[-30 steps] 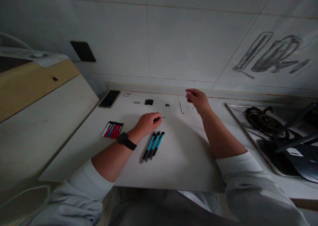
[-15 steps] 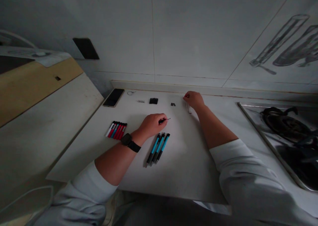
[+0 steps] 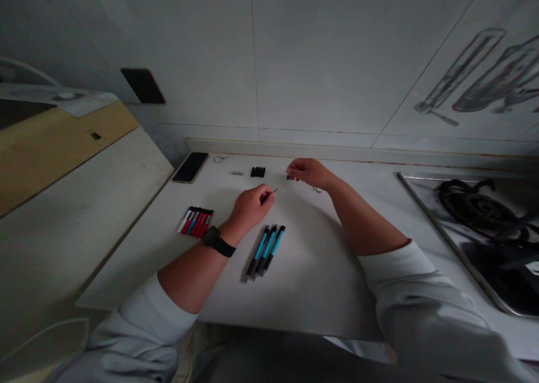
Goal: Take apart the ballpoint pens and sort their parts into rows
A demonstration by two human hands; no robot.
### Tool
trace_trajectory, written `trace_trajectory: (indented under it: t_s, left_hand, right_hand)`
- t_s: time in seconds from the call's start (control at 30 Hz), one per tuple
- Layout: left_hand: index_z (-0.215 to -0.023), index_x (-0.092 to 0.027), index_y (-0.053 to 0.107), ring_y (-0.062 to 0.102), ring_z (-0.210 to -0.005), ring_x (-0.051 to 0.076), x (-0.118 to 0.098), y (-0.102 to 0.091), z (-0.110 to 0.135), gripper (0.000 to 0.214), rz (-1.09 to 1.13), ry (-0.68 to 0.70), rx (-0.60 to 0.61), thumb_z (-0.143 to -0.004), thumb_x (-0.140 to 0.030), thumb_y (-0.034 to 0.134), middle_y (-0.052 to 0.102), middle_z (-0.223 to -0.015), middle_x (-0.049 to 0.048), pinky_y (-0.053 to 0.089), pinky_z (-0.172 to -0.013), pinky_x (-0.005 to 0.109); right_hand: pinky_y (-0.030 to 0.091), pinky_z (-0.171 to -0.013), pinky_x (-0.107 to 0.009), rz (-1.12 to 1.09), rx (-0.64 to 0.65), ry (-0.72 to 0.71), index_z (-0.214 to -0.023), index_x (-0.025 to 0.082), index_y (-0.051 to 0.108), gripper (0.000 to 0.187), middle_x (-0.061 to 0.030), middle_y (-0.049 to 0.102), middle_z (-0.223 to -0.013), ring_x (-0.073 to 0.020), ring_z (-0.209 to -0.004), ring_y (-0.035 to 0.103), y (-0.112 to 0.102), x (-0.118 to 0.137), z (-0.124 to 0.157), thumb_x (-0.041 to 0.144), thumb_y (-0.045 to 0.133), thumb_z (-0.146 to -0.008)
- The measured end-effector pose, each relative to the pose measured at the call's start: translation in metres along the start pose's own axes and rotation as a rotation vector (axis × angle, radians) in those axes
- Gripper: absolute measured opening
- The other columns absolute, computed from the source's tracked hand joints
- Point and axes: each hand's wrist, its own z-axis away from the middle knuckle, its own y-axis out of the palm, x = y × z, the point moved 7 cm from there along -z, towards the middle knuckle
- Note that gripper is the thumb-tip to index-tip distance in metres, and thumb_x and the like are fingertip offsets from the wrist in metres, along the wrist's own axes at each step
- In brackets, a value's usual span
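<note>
My left hand [image 3: 250, 206], a dark watch on its wrist, is closed around a black pen part [image 3: 265, 197]. A thin tip sticks out of that part to the upper right. My right hand [image 3: 309, 172] has its fingers pinched together at the small dark pieces [image 3: 288, 177] near the back of the counter; whether one is between them is hidden. Partly behind the right wrist lie small clear pieces [image 3: 317, 190]. Three blue-and-black pens [image 3: 264, 252] lie side by side below my left hand. A row of black pen parts [image 3: 258, 172] and several small springs [image 3: 236, 173] lie behind it.
Red, white and teal barrels [image 3: 196, 221] with black ends lie left of my left wrist. A phone [image 3: 191, 167] and a ring-like loop [image 3: 219, 159] are at the back left. A gas stove [image 3: 475, 209] borders the right side; a tiled wall [image 3: 315, 63] rises behind.
My right hand has moved left from the clear pieces to the small dark pieces. My left hand has shifted slightly up and left, still holding the black pen part.
</note>
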Motion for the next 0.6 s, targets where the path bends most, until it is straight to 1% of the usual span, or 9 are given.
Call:
trace_trajectory:
  t_s: [0.07, 0.1, 0.17, 0.27, 0.33, 0.4, 0.47, 0.53, 0.6]
  left_hand:
    - [-0.094, -0.021, 0.068, 0.067, -0.074, 0.017, 0.003, -0.005, -0.001, 0.015, 0.003, -0.026, -0.051, -0.097, -0.032, 0.058, 0.074, -0.083, 0.0028, 0.046, -0.067, 0.027]
    - [-0.094, -0.021, 0.068, 0.067, -0.074, 0.017, 0.003, -0.007, -0.001, 0.015, 0.003, -0.031, -0.070, -0.098, -0.032, 0.057, 0.074, -0.083, 0.0028, 0.046, -0.067, 0.027]
    - [-0.094, -0.021, 0.067, 0.066, -0.074, 0.017, 0.005, -0.009, -0.001, 0.015, 0.000, -0.033, -0.097, -0.098, -0.031, 0.056, 0.074, -0.084, 0.0029, 0.046, -0.067, 0.027]
    - [-0.096, -0.022, 0.067, 0.067, -0.074, 0.017, 0.007, -0.010, -0.002, 0.018, 0.009, -0.033, -0.106, -0.100, -0.033, 0.054, 0.074, -0.085, 0.0032, 0.046, -0.068, 0.027]
    - [-0.097, -0.022, 0.068, 0.067, -0.075, 0.017, 0.010, -0.008, -0.002, 0.019, 0.024, -0.037, -0.096, -0.100, -0.035, 0.054, 0.075, -0.085, 0.0032, 0.047, -0.068, 0.026]
    - [-0.098, -0.022, 0.068, 0.069, -0.078, 0.017, 0.012, -0.004, -0.002, 0.018, 0.043, -0.040, -0.076, -0.100, -0.035, 0.056, 0.076, -0.087, 0.0033, 0.048, -0.069, 0.026]
    - [-0.098, -0.023, 0.068, 0.070, -0.082, 0.018, 0.013, -0.001, -0.001, 0.015, 0.056, -0.038, -0.049, -0.099, -0.033, 0.057, 0.077, -0.089, 0.0033, 0.049, -0.070, 0.027]
    - [-0.098, -0.023, 0.069, 0.071, -0.084, 0.018, 0.012, 0.002, -0.001, 0.014, 0.055, -0.031, -0.027, -0.099, -0.033, 0.058, 0.077, -0.090, 0.0034, 0.050, -0.071, 0.027]
    - [-0.098, -0.023, 0.069, 0.071, -0.082, 0.018, 0.012, 0.004, -0.001, 0.014, 0.051, -0.028, -0.012, -0.098, -0.033, 0.059, 0.077, -0.089, 0.0033, 0.050, -0.070, 0.027]
  right_hand:
    - [0.048, -0.064, -0.025, -0.258, 0.223, -0.078, -0.097, 0.020, 0.073, 0.025, -0.0042, 0.074, -0.083, -0.0152, -0.072, 0.064, 0.031, 0.023, 0.005, 0.041, 0.071, -0.084]
    - [0.048, -0.062, -0.024, -0.343, 0.280, -0.096, -0.096, 0.020, 0.072, 0.025, -0.0034, 0.073, -0.082, -0.0146, -0.071, 0.063, 0.043, 0.032, 0.008, 0.040, 0.074, -0.080]
    - [0.046, -0.060, -0.023, -0.454, 0.299, -0.099, -0.090, 0.020, 0.072, 0.024, -0.0021, 0.071, -0.079, -0.0135, -0.070, 0.062, 0.058, 0.041, 0.010, 0.038, 0.078, -0.075]
    - [0.045, -0.058, -0.022, -0.530, 0.220, -0.074, -0.085, 0.020, 0.072, 0.023, -0.0013, 0.070, -0.074, -0.0127, -0.068, 0.061, 0.065, 0.040, 0.006, 0.039, 0.078, -0.074]
    - [0.046, -0.059, -0.023, -0.509, 0.160, -0.055, -0.085, 0.020, 0.073, 0.022, -0.0019, 0.070, -0.074, -0.0131, -0.068, 0.061, 0.060, 0.031, 0.002, 0.039, 0.077, -0.075]
    - [0.049, -0.063, -0.025, -0.411, 0.078, -0.042, -0.086, 0.020, 0.074, 0.018, -0.0032, 0.073, -0.078, -0.0139, -0.069, 0.062, 0.046, 0.019, -0.003, 0.036, 0.074, -0.078]
    - [0.051, -0.069, -0.027, -0.230, -0.036, -0.030, -0.091, 0.020, 0.076, 0.015, -0.0046, 0.075, -0.085, -0.0152, -0.073, 0.065, 0.024, 0.005, -0.006, 0.031, 0.069, -0.083]
    - [0.052, -0.075, -0.029, 0.004, -0.150, -0.007, -0.097, 0.020, 0.078, 0.018, -0.0054, 0.077, -0.090, -0.0169, -0.077, 0.067, 0.001, -0.008, -0.007, 0.026, 0.065, -0.086]
    - [0.052, -0.080, -0.032, 0.207, -0.204, 0.027, -0.100, 0.021, 0.079, 0.020, -0.0057, 0.078, -0.092, -0.0191, -0.082, 0.069, -0.015, -0.019, -0.008, 0.023, 0.064, -0.088]
